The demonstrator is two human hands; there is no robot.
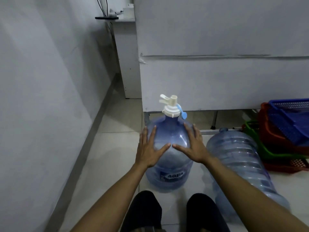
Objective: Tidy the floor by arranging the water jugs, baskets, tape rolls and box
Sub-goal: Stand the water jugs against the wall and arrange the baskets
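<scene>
Now | left hand (149, 149), right hand (192, 145) flat on upright water jug (168, 164) shoulder | grip apart, fingers spread

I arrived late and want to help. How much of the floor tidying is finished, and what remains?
Looks done: the baskets sit nested in one stack at the right, though tilted. In hand: the left hand and right hand lie flat and open on the upright jug, near the cabinet. Left: the second jug lies on its side. Tape rolls and box are not in view.
</scene>
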